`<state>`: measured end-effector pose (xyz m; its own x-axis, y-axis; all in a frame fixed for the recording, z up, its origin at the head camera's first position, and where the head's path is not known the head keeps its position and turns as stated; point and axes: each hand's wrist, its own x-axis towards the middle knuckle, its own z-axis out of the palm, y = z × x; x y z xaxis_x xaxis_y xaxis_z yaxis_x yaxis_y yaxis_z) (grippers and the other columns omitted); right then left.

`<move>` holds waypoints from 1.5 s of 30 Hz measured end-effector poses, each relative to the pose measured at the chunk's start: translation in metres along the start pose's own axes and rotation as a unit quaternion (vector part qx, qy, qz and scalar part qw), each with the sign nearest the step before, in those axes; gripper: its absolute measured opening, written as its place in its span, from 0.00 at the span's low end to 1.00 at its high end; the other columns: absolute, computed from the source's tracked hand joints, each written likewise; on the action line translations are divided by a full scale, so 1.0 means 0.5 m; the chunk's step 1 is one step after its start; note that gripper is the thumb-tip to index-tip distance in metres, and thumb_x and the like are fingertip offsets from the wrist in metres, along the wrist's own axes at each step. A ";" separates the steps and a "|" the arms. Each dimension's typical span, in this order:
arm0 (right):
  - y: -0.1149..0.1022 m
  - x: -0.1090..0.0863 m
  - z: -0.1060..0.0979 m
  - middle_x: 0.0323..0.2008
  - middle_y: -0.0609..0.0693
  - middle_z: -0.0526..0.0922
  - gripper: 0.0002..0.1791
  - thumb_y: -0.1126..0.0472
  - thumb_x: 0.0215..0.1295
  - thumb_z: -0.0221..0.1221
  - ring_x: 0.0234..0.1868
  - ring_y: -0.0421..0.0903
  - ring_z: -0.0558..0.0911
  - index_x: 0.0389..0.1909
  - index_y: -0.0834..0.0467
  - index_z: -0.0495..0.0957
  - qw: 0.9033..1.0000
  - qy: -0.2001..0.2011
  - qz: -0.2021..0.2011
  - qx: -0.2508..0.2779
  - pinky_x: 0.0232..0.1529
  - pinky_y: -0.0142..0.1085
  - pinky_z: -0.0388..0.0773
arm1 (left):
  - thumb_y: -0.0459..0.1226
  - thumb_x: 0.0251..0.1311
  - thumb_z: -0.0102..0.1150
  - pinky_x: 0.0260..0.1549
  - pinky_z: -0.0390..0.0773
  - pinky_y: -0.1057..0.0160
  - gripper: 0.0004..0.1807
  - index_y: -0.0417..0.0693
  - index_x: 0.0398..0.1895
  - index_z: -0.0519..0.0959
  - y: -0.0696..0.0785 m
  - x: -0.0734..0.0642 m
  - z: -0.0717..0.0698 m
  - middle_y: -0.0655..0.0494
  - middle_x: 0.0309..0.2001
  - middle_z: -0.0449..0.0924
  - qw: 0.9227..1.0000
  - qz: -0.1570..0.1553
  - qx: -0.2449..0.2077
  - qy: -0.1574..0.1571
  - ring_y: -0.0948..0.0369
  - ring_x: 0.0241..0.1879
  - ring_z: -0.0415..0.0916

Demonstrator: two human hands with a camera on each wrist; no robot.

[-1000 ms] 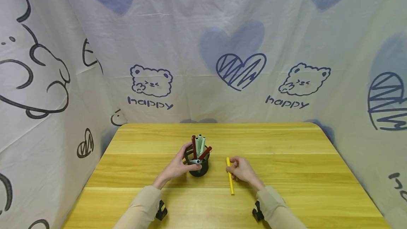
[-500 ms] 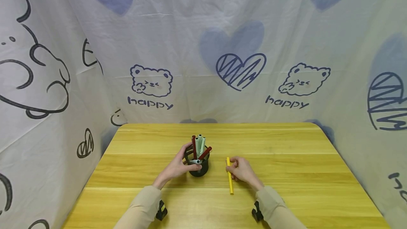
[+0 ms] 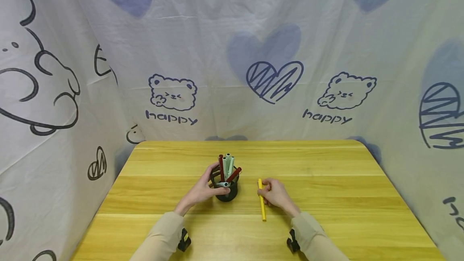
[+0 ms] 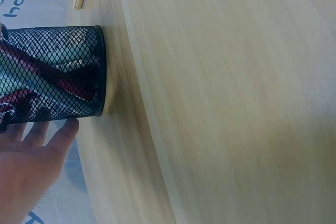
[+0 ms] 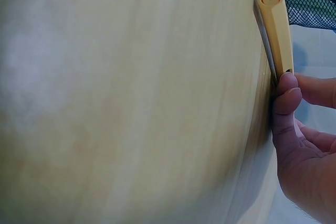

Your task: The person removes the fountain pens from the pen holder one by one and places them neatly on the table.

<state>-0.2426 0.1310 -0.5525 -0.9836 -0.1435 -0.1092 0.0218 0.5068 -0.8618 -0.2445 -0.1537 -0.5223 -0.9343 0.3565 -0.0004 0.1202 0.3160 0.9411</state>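
Note:
A black mesh pen holder (image 3: 226,195) stands upright near the middle of the table. My left hand (image 3: 200,189) grips it from the left, thumb across the front and fingers round the far side. Inside lean dark red pens (image 3: 221,168) and several pale green pens (image 3: 230,165), their ends above the rim. To the right, my right hand (image 3: 278,194) pinches a yellow pen (image 3: 262,209) near its far end. The right wrist view shows the pen's near end (image 5: 274,19) with a round plug, close over the wood, thumb and fingertips on its body.
The wooden table (image 3: 326,228) has rounded back corners. Pale cloth (image 3: 217,51) printed with hearts and bears hangs behind it and along both sides. Black wrist devices (image 3: 184,240) sit at both sleeves.
The yellow pen's near end shifts very slightly left and away, the right hand moving with it. The left hand and pen holder stay put.

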 end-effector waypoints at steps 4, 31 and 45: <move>0.001 0.000 0.001 0.24 0.51 0.80 0.22 0.66 0.68 0.62 0.16 0.40 0.76 0.59 0.71 0.73 1.000 0.001 -0.001 -0.004 0.15 0.30 0.72 | 0.43 0.54 0.76 0.74 0.53 0.33 0.54 0.60 0.80 0.51 -0.001 0.000 0.000 0.49 0.80 0.54 1.000 0.000 -0.003 -0.001 0.46 0.79 0.51; 0.011 -0.004 0.002 0.24 0.52 0.79 0.23 0.66 0.66 0.63 0.16 0.40 0.76 0.59 0.72 0.73 0.999 0.025 -0.034 0.002 0.14 0.29 0.71 | 0.43 0.54 0.76 0.73 0.53 0.32 0.54 0.60 0.80 0.51 -0.004 0.002 -0.001 0.49 0.80 0.54 1.000 0.003 -0.009 -0.005 0.45 0.79 0.51; -0.012 -0.016 0.002 0.33 0.55 0.80 0.17 0.65 0.68 0.64 0.24 0.33 0.72 0.54 0.67 0.79 0.984 0.091 -0.134 0.073 0.23 0.25 0.70 | 0.42 0.54 0.76 0.74 0.53 0.33 0.55 0.58 0.80 0.50 0.006 -0.003 0.000 0.48 0.80 0.53 1.000 0.001 -0.016 -0.005 0.44 0.79 0.51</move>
<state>-0.2345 0.1283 -0.5468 -0.9730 -0.0941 0.2107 -0.2303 0.3421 -0.9110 -0.2426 -0.1533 -0.5195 -0.9307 0.3658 -0.0024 0.1107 0.2879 0.9513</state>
